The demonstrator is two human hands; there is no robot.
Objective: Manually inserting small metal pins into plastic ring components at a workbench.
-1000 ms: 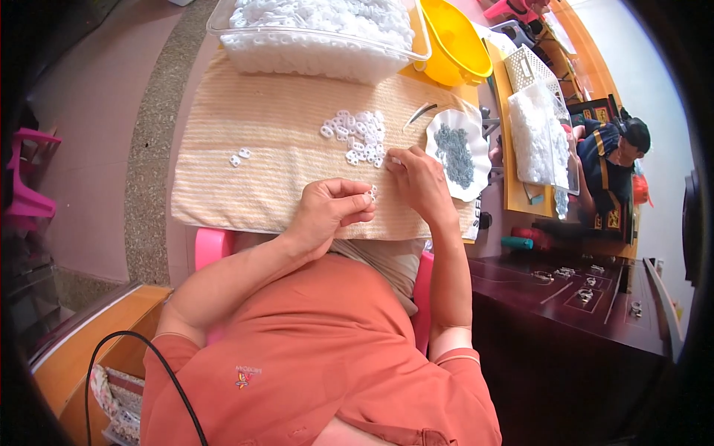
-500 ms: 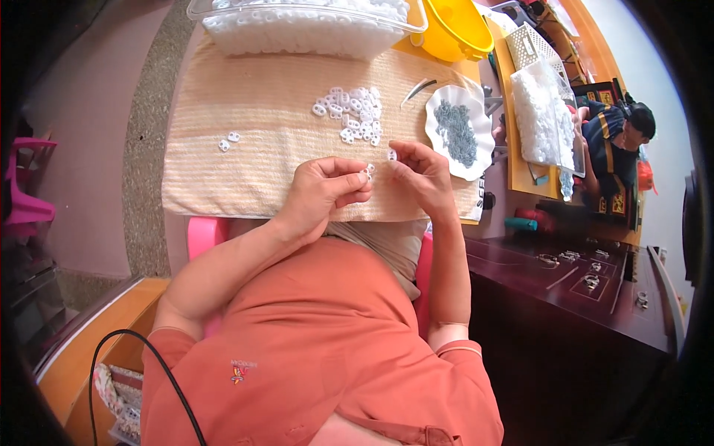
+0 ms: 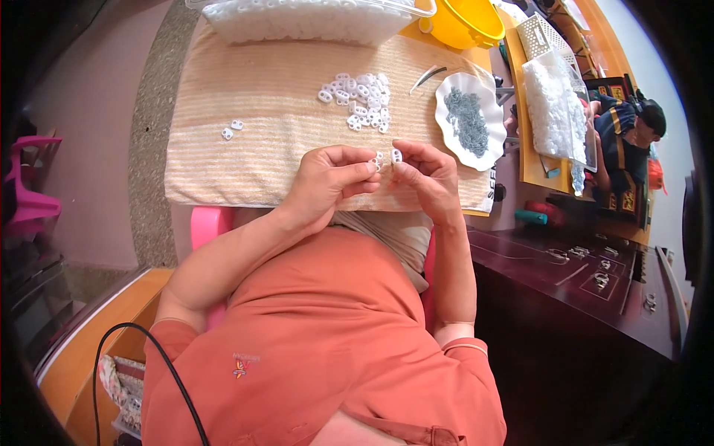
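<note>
My left hand (image 3: 331, 178) pinches a small white plastic piece (image 3: 378, 161) between thumb and fingers. In my right hand (image 3: 426, 176) a white oval plastic piece with holes (image 3: 396, 156) is held upright by thumb and forefinger. The two pieces face each other a small gap apart, above the towel's near edge. Beyond them lies a loose pile of similar white pieces (image 3: 362, 94). Two more white pieces (image 3: 232, 129) rest apart at the left. Right of the pile, a white scalloped dish (image 3: 486, 152) holds many tiny grey parts (image 3: 467, 123).
A striped beige towel (image 3: 245, 167) covers the table. At the back stand a clear bin (image 3: 312, 26) of white pieces and a yellow basin (image 3: 465, 26). Tweezers (image 3: 428, 77) lie near the dish. Another bin (image 3: 554, 111) and a person (image 3: 628, 141) are at the right, above a dark table (image 3: 535, 260).
My hands have brought the two white pieces closer together. The view has shifted slightly, so the table sits a little higher and farther right.
</note>
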